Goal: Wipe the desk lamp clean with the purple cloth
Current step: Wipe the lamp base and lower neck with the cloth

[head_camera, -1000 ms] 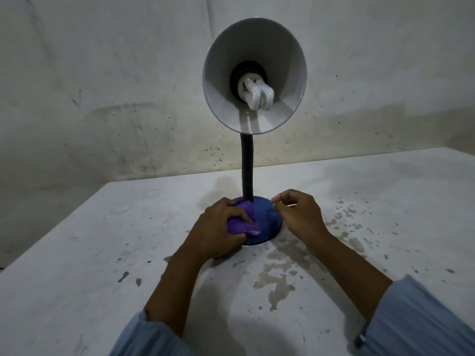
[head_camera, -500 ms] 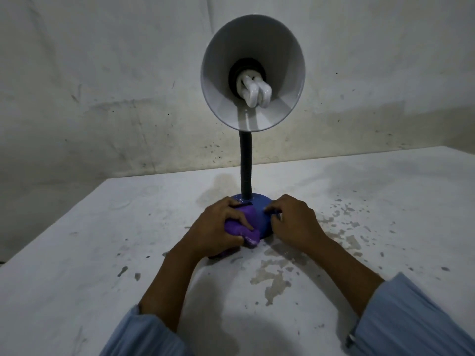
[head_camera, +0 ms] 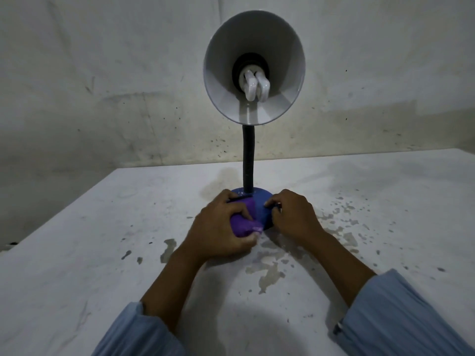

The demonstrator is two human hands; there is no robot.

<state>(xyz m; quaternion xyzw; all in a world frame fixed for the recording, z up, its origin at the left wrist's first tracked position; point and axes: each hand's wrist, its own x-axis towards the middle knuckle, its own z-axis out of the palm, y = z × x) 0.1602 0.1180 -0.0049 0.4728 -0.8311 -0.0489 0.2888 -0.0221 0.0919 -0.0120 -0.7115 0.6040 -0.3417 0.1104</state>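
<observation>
The desk lamp stands mid-table: a round blue base (head_camera: 263, 208), a black flexible neck (head_camera: 248, 163) and a white cone shade (head_camera: 282, 42) with a white spiral bulb (head_camera: 255, 86) facing me. My left hand (head_camera: 218, 227) is closed around the bunched purple cloth (head_camera: 243, 223), which presses against the front left of the base. On the right, my right hand (head_camera: 293, 214) grips the base's front right edge with curled fingers.
The white table (head_camera: 102, 253) carries wet patches and dark specks (head_camera: 344, 227) in front and to the right of the lamp. A stained pale wall (head_camera: 102, 86) rises close behind. The table's left edge runs diagonally at far left.
My right hand has gone from hovering beside the base to gripping it. My left hand has slid the cloth toward the front of the base. The view has shifted slightly.
</observation>
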